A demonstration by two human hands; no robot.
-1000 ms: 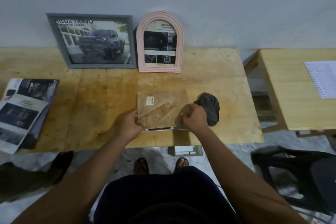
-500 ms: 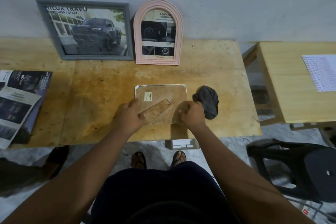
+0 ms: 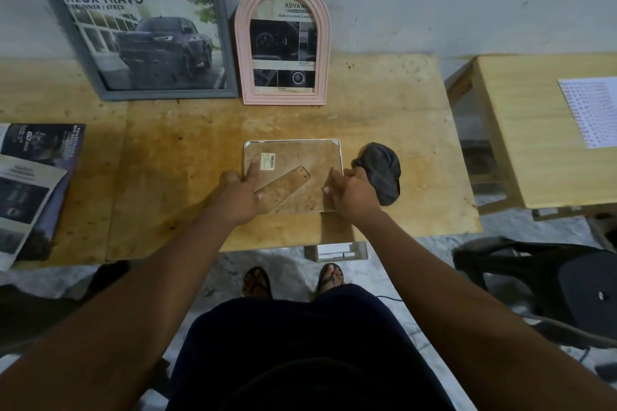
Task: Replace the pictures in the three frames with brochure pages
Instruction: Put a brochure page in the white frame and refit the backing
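Head view: the left hand [image 3: 238, 197] presses a straight forefinger on the face-down frame [image 3: 293, 157] at the centre of the desk [image 3: 167, 177]. The right hand [image 3: 352, 192] curls at its right edge, grip unclear. Even pressure at both edges should seat the back. The frame's long axis runs left-right, and its stand [image 3: 283, 188] slants toward upper right.

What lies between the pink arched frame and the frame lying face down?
Nothing: in the head view, only bare, stained table separates the pink arched frame from the face-down frame.

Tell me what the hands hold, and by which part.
The face-down frame: left hand touches its left edge, right hand its right edge; grip unclear.
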